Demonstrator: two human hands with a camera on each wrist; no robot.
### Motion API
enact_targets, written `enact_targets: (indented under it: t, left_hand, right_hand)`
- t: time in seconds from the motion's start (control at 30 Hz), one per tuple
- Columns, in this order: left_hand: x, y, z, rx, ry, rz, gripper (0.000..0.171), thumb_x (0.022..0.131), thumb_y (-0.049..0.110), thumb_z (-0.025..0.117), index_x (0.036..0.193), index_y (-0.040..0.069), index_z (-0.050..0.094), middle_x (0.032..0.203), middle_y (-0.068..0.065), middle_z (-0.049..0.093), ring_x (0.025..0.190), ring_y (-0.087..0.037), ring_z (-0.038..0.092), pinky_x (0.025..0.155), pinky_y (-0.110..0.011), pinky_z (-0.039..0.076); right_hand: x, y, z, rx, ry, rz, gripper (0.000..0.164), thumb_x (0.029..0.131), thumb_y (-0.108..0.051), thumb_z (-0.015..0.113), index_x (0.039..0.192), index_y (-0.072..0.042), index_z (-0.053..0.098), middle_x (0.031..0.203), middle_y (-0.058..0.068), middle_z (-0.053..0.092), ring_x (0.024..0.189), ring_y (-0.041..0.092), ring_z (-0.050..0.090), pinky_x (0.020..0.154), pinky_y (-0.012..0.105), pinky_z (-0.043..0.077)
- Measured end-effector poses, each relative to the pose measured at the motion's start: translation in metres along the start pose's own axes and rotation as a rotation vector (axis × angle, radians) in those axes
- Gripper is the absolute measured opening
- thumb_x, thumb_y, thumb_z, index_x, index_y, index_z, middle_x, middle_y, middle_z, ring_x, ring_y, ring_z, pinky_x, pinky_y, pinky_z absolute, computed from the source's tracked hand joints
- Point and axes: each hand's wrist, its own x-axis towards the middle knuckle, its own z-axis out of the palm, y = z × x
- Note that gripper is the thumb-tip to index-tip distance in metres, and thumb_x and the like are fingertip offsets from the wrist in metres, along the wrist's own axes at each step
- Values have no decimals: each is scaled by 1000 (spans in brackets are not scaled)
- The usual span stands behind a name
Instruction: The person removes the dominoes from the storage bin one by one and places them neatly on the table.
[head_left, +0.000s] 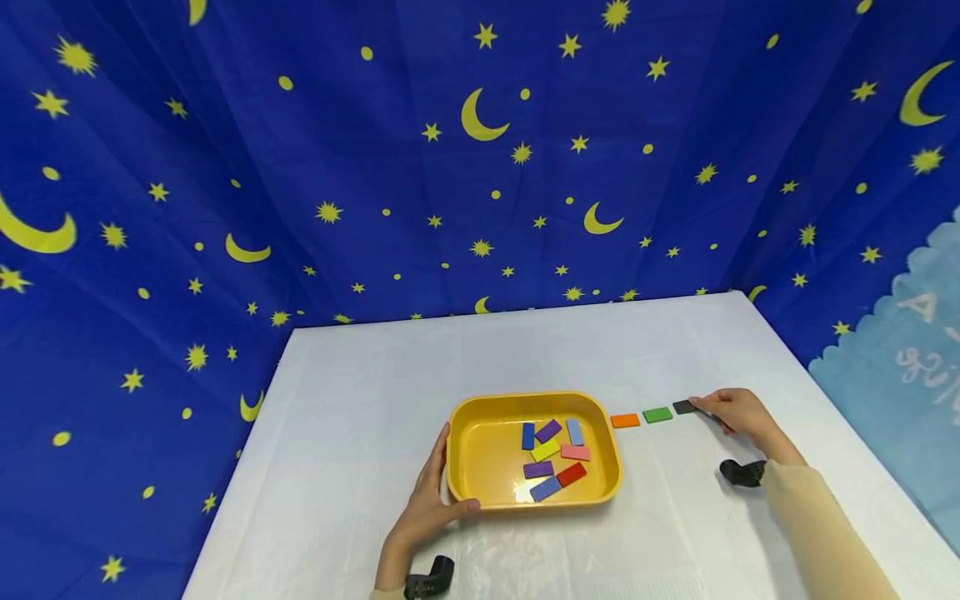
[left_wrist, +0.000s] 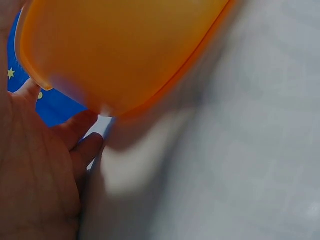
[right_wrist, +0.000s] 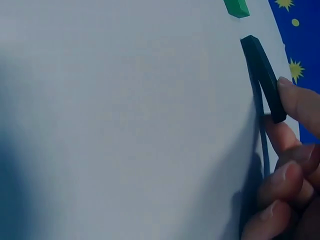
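A yellow plastic tray stands on the white table. My left hand holds its left end, with the thumb along the near rim and the fingers at the left wall. In the left wrist view, fingertips meet the tray's side. Off to the right, my right hand pinches one end of a black rectangular block between thumb and index finger. The block tilts, its free end low at the tabletop and the pinched end raised. Left of it lie a green block and an orange block, spaced in a row.
Several flat blocks lie loose in the tray, among them a yellow block, a pink block and a red block. Behind the table hangs a blue curtain with stars and moons. Each wrist bears a black device.
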Motion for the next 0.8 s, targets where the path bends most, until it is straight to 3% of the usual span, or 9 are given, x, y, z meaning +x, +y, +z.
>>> enact_targets:
  t: [0.17,0.5,0.8]
  left_hand:
    - [0,0,0,-3,-1,13,114,69,28,85,153,36,7,157,-7,13,140,-29,20,109,-54,18]
    - [-1,2,1,8,0,-24,113,69,26,85,152,40,9,157,-2,12,141,-26,17,109,-55,16]
    - [0,0,0,-10,-31,29,114,71,35,84,153,35,5,157,-4,10,140,-26,17,109,-55,17]
  right_hand:
    - [-3,-1,2,-11,62,13,46,85,-47,68,89,-1,64,61,-3,48,54,14,46,49,28,38]
    - [-6,-1,5,-59,103,19,47,85,-50,65,89,-3,64,60,-3,49,56,16,47,52,30,37]
    - [-3,-11,3,-94,114,-16,47,85,-49,67,89,-3,61,67,-1,50,59,16,47,52,29,37]
